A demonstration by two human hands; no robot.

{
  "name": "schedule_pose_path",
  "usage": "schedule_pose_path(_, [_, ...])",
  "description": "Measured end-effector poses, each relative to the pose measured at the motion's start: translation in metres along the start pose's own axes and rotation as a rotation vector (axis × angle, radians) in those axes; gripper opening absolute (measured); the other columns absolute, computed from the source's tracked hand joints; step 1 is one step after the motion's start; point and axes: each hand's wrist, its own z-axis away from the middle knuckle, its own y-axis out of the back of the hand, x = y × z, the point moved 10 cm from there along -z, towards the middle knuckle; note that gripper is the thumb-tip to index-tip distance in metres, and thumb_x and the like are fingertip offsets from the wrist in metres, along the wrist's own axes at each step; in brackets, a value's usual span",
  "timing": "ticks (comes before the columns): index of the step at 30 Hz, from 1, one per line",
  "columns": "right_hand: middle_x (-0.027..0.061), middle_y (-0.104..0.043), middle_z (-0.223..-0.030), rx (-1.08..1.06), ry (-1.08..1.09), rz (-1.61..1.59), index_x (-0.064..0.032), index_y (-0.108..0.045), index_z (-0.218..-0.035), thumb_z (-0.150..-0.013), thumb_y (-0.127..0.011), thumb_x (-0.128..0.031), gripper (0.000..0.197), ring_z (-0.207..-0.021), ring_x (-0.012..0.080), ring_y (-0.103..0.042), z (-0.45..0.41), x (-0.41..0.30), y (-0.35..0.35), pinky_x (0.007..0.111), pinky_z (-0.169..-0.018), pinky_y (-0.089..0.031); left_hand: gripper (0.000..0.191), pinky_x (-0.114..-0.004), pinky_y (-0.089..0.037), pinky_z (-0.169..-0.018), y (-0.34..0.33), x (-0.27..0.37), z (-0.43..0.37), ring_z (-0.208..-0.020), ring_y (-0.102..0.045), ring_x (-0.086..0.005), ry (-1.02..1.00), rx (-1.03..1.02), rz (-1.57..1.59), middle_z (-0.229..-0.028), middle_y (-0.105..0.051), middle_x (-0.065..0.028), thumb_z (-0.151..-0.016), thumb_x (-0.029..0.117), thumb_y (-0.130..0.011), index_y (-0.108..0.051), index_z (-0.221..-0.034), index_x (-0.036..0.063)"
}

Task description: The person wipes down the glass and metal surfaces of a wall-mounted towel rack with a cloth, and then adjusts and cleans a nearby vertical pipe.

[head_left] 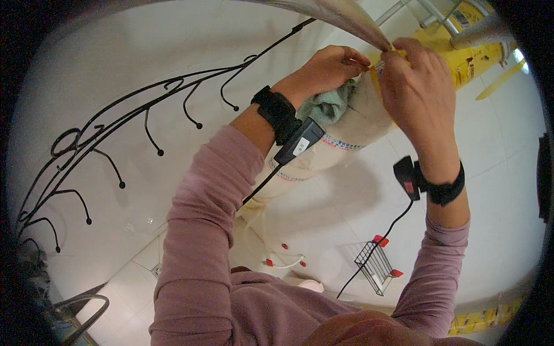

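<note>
My left hand (pixel 331 69) is raised beside a thick white PVC pipe (pixel 316 151), its thumb and fingertips pinched together at the edge of a yellow printed plastic bag (pixel 471 65). To its right my right hand (pixel 417 88) is curled, back towards me, with bent fingers closed on the yellow plastic. The fingers cover the exact spot of their grip. A tapering, greyish sheet-like form (pixel 355 21) comes down to a point at the right fingertips. Below my left hand a crumpled pale green cloth (pixel 329 106) rests against the pipe. Both wrists wear black straps with cabled devices.
A black metal hook rack (pixel 147 104) runs along the tiled wall at the left. A black wire basket (pixel 374 268) with red mounts hangs low at the right. Metal bars (pixel 437 17) cross the top right. A thin white hose (pixel 285 264) shows below the pipe.
</note>
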Motion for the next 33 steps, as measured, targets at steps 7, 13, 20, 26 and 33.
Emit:
schedule_pose_path(7, [0.0107,-0.057,-0.102,-0.484,-0.105,0.023,-0.0034,-0.060,-0.088,-0.070,-0.058,-0.009,0.019,-0.095,0.0272,-0.054,0.024,-0.012,-0.020,0.039,-0.084,-0.043,0.020,-0.029,-0.048,-0.080,0.005,0.012,0.007,-0.088,-0.062,-0.0175,-0.175,0.090,-0.403,-0.095,-0.066,-0.0105,-0.081,0.010,-0.055,-0.064,-0.097,0.0008])
schedule_pose_path(13, [0.0114,-0.049,-0.125,-0.511,0.025,0.121,-0.0031,-0.055,-0.116,-0.074,-0.053,-0.009,0.042,-0.123,0.0253,-0.039,0.048,-0.019,-0.031,0.038,-0.105,-0.029,0.024,-0.031,-0.049,-0.074,0.014,0.016,0.019,-0.079,-0.064,-0.0229,-0.112,0.307,-0.528,-0.084,-0.066,-0.0127,-0.078,0.023,-0.060,-0.066,-0.089,0.0026])
schedule_pose_path(20, [0.0117,-0.051,-0.123,-0.460,0.039,0.121,-0.0017,-0.052,-0.118,-0.078,-0.050,-0.007,0.041,-0.121,0.0256,-0.041,0.049,-0.022,-0.026,0.039,-0.104,-0.029,0.024,-0.039,-0.049,-0.073,0.010,0.019,0.024,-0.078,-0.062,-0.0290,-0.075,0.334,-0.765,-0.083,-0.065,-0.0111,-0.079,0.029,-0.057,-0.068,-0.085,0.0085])
schedule_pose_path(26, [0.0134,-0.058,-0.113,-0.432,0.095,0.048,-0.0011,-0.057,-0.108,-0.078,-0.048,-0.010,0.032,-0.111,0.0267,-0.051,0.024,-0.028,-0.052,0.039,-0.100,-0.035,0.023,-0.040,-0.048,-0.076,0.018,0.012,0.024,-0.083,-0.061,-0.0318,-0.167,0.397,-0.685,-0.087,-0.065,-0.0124,-0.077,0.025,-0.056,-0.066,-0.088,0.0083])
schedule_pose_path(33, [0.0152,-0.063,-0.099,-0.547,0.113,0.080,-0.0043,-0.065,-0.089,-0.075,-0.052,-0.016,0.022,-0.091,0.0296,-0.062,0.006,0.001,-0.103,0.039,-0.078,-0.050,0.019,-0.040,-0.048,-0.074,0.022,0.009,0.028,-0.086,-0.060,-0.0319,-0.090,0.413,-0.645,-0.090,-0.065,-0.0100,-0.075,0.019,-0.056,-0.067,-0.087,0.0103])
